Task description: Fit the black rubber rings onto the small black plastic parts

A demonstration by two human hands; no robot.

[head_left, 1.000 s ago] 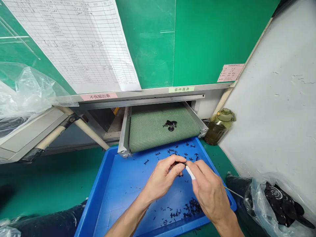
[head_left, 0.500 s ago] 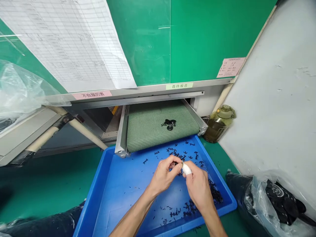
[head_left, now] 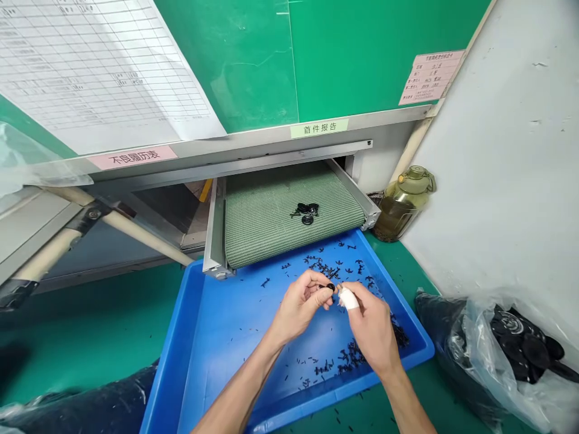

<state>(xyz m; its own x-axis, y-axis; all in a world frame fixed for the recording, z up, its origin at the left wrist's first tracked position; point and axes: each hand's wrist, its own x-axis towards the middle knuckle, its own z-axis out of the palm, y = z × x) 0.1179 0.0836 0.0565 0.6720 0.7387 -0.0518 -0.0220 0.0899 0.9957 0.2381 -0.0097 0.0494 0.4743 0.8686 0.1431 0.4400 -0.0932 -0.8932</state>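
My left hand (head_left: pixel 302 302) is closed, pinching a small black plastic part (head_left: pixel 330 287) between thumb and fingers. Close beside it, my right hand (head_left: pixel 370 322) has its fingers pressed together, with a white covering (head_left: pixel 348 298) wrapped on one digit. Whether anything small sits between the right fingertips is hidden. Both hands are over a blue tray (head_left: pixel 217 367), where many small black scraps (head_left: pixel 350 357) lie scattered. Just beyond them, a group of black parts (head_left: pixel 307 212), some round, rests on the green conveyor belt (head_left: pixel 262 205).
An olive-tinted jug (head_left: pixel 403 202) stands by the wall, right of the conveyor. At the lower right, a plastic bag (head_left: pixel 479 319) holds black round parts (head_left: pixel 527 343). A dark bag (head_left: pixel 99 401) lies left of the tray. A green panel (head_left: pixel 362 54) with papers rises above the belt.
My hands have drawn slightly apart, and the black part in my left fingers now shows more clearly. The view has shifted a little.
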